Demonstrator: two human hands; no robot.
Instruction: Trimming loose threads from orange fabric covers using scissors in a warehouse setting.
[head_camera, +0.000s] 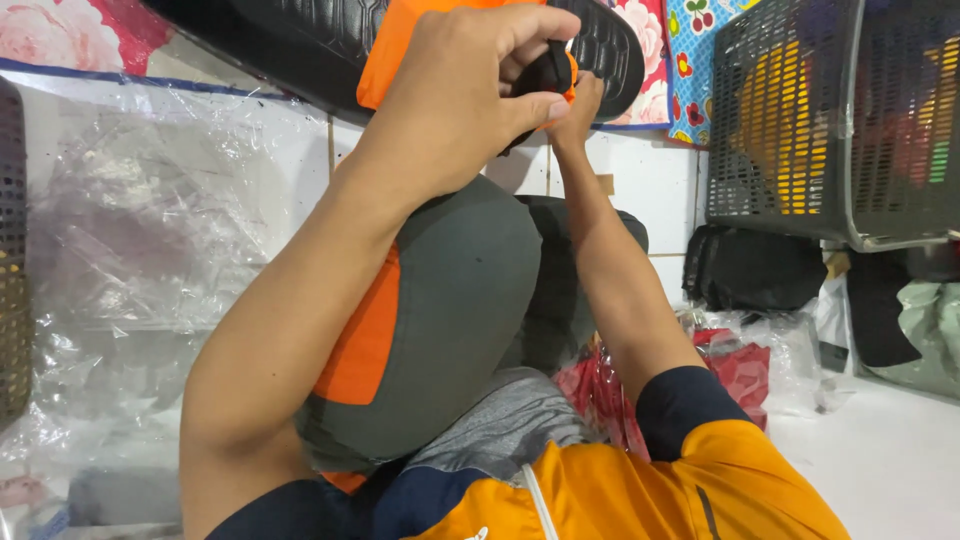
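Left hand: our left hand (465, 95) is curled shut around the near edge of the black-and-orange sandal (470, 45), fingers wrapped over an orange part.
Right hand: our right hand (578, 105) pinches the same spot from below – mostly hidden, grip extent unclear.
Sandal position: at the top of the view, above the raised knee (450, 300).
Long axis: runs left to right – both hands meet near its right end.
Nearer hand: left, overlapping the right.
Surroundings: grey mesh basket (830, 120) at right, clear plastic sheeting (130, 240) at left.
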